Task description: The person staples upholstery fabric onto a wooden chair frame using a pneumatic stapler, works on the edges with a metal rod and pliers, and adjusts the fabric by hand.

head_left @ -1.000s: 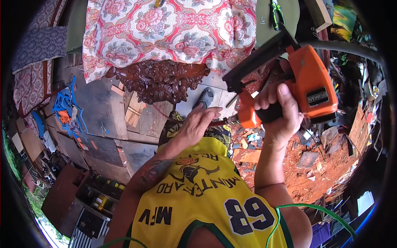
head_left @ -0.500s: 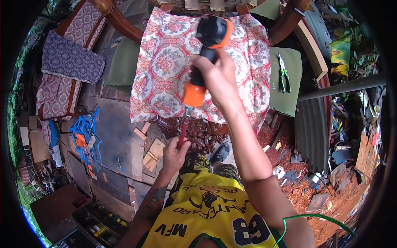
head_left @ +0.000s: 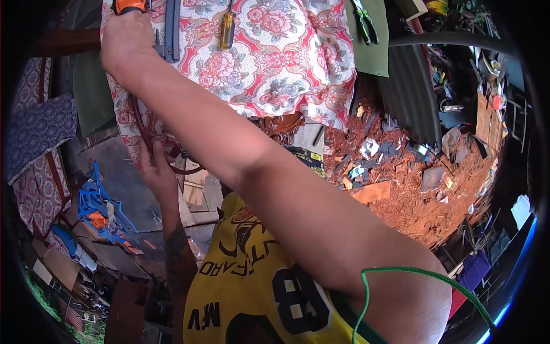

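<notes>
At the upper left of the floral fabric (head_left: pixel 275 51), my right hand (head_left: pixel 129 43) is closed round the orange and black nail gun (head_left: pixel 132 6), which is cut off by the top edge. The gun's dark magazine (head_left: pixel 172 28) lies along the fabric. Lower down, my left hand (head_left: pixel 156 169) holds the dark red hose (head_left: pixel 140 123) beside the cloth's left edge. A yellow-handled screwdriver (head_left: pixel 227 28) rests on the fabric. Green-handled pliers (head_left: pixel 365 24) lie to the right, on a green pad (head_left: pixel 375 57).
Carved wood (head_left: pixel 282 127) shows under the cloth's front edge. Blue straps (head_left: pixel 100 206) lie on the floor at left. Scraps and reddish shavings (head_left: pixel 407 200) cover the ground at right. A green cord (head_left: pixel 424 270) crosses my right arm.
The nail gun in my right hand has moved from above the fabric's middle to its upper left. My left hand has shifted left with the hose. The view has shifted too, showing the screwdriver.
</notes>
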A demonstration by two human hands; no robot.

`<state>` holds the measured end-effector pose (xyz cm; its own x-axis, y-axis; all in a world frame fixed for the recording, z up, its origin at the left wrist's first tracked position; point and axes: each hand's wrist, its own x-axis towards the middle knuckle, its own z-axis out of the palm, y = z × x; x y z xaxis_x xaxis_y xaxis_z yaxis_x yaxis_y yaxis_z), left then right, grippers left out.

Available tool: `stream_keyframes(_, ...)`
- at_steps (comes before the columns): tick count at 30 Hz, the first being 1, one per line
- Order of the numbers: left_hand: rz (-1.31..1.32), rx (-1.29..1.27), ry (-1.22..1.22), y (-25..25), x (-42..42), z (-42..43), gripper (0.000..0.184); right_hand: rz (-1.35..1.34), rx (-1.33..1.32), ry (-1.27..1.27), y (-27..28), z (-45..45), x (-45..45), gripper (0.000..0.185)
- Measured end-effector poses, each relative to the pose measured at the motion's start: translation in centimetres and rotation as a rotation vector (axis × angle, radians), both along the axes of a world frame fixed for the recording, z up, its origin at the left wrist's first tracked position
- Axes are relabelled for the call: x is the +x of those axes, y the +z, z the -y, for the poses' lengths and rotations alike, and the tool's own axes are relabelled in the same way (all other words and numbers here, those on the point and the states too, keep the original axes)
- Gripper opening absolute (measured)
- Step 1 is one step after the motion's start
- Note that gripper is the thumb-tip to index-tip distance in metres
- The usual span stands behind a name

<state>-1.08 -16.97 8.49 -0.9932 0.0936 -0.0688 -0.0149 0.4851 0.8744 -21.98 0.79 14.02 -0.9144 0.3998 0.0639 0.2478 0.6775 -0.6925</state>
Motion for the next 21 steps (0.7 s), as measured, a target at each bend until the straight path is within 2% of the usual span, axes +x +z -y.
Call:
stream_keyframes(1, 0.083, -0.013, 0.034, 0.1, -0.1, 0.1, 0.047, -0.108, -0.256, -0.059, 0.2, -1.7, 2.5, 0.043)
stream_keyframes(2, 0.164, -0.024, 0.074, 0.0, -0.2, 0.2, 0.044, -0.335, -0.021, -0.240, -1.3, -3.3, 4.3, 0.040)
stream_keyframes(3, 0.122, -0.004, 0.100, -1.0, -0.2, 0.6, 0.045, -0.320, 0.039, -0.264, -1.3, -6.5, 6.8, 0.034)
stream_keyframes(4, 0.130, -0.011, 0.112, -1.2, -0.3, 0.5, 0.045, -0.192, 0.310, -0.422, -2.3, -8.0, 8.3, 0.040)
stream_keyframes(5, -0.142, -0.095, 0.093, -1.5, -0.5, -0.1, 0.046, -0.039, 0.402, -0.444, -3.2, -9.3, 10.2, 0.040)
stream_keyframes(6, -0.403, -0.181, 0.061, -1.8, -0.3, -0.7, 0.048, -0.361, 0.753, -0.584, -8.2, -11.8, 9.7, 0.049)
stream_keyframes(7, -0.555, -0.304, 0.059, -0.8, -0.1, -1.5, 0.043, -0.377, 0.617, -0.355, -9.8, -13.5, 10.2, 0.038)
stream_keyframes(8, -0.722, -0.415, 0.062, 0.6, -0.3, -2.9, 0.038, -0.346, 0.611, -0.348, -8.5, -14.5, 11.8, 0.038)
stream_keyframes(9, -0.716, -0.416, 0.067, 1.5, -0.5, -4.1, 0.038, -0.122, 0.201, -0.200, -5.8, -16.1, 12.2, 0.029)
stream_keyframes(10, -0.763, -0.401, -0.094, 2.4, -0.4, -5.1, 0.033, 0.106, -0.207, -0.054, -3.5, -17.6, 13.4, 0.023)
stream_keyframes(11, -0.812, -0.379, -0.254, 2.6, -0.1, -6.1, 0.027, 0.097, -0.376, -0.061, -1.9, -18.9, 15.3, 0.019)
stream_keyframes(12, -0.673, -0.270, -0.335, 1.6, 0.2, -7.1, 0.018, 0.085, -0.543, -0.067, -0.6, -20.2, 17.5, 0.020)
stream_keyframes(14, -0.519, -0.167, -0.484, -0.8, 1.3, -9.3, 0.016, 0.037, -0.779, -0.215, 2.1, -21.7, 23.2, 0.017)
stream_keyframes(15, -0.494, -0.204, -0.532, -2.3, 2.2, -10.2, 0.016, -0.108, -0.832, -0.296, 5.7, -19.8, 26.9, 0.014)
stream_keyframes(16, -0.465, -0.241, -0.586, -3.7, 3.2, -10.9, 0.017, -0.245, -0.908, -0.493, 5.8, -19.3, 29.4, 0.013)
stream_keyframes(17, -0.484, -0.230, -0.631, -5.0, 4.1, -11.7, 0.018, -0.260, -1.156, -0.182, 3.0, -23.1, 34.2, 0.035)
stream_keyframes(19, -0.474, -0.233, -0.683, -7.2, 6.1, -12.8, 0.021, -0.293, -1.117, -0.236, 3.5, -21.4, 42.0, 0.045)
stream_keyframes(21, -0.517, -0.275, -0.696, -7.9, 7.9, -13.8, 0.025, -0.187, -1.051, -0.486, 3.1, -19.1, 49.0, 0.040)
